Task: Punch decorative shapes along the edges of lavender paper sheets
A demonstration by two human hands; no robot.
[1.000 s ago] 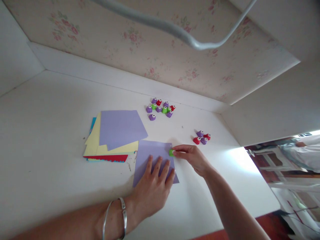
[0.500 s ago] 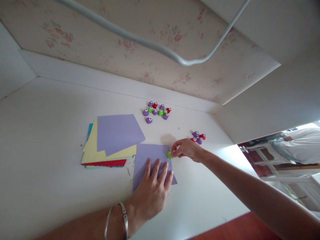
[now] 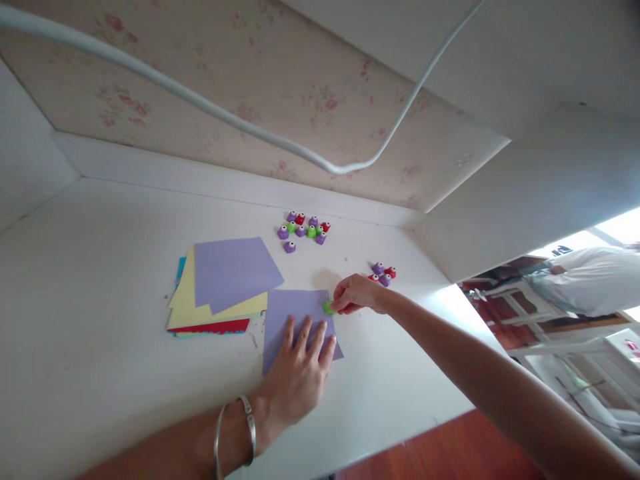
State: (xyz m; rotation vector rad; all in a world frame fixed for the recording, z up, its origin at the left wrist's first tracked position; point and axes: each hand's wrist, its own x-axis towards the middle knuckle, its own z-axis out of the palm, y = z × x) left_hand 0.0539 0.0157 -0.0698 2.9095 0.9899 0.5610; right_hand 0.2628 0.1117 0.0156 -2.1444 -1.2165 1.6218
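The white table (image 3: 115, 287) bears one loose purple sheet (image 3: 295, 301), one paper stack (image 3: 235, 270) and sixteen small eye-topped pieces, by my count.

My right hand (image 3: 357, 293) is pinched, thumb against fingers, on one green piece (image 3: 328, 307). That piece sits at the right edge of the loose sheet, toward its far corner; I cannot tell how deep the paper's edge goes into it. My left hand (image 3: 296, 383) lies flat on the near part of the same sheet, fingers spread apart and holding nothing; one silver bracelet (image 3: 251, 427) is on that wrist.

The far group (image 3: 301, 231), near the back edge, counts eleven: six purple, two red, three green. The right group (image 3: 385, 280), beyond my right wrist, counts four: two purple, two red, one of the red partly covered by my hand.

The stack lies left of the loose sheet, its layers fanned unevenly: purple uppermost, with yellow, red and blue edges below. Its sheets overlap too closely to count.
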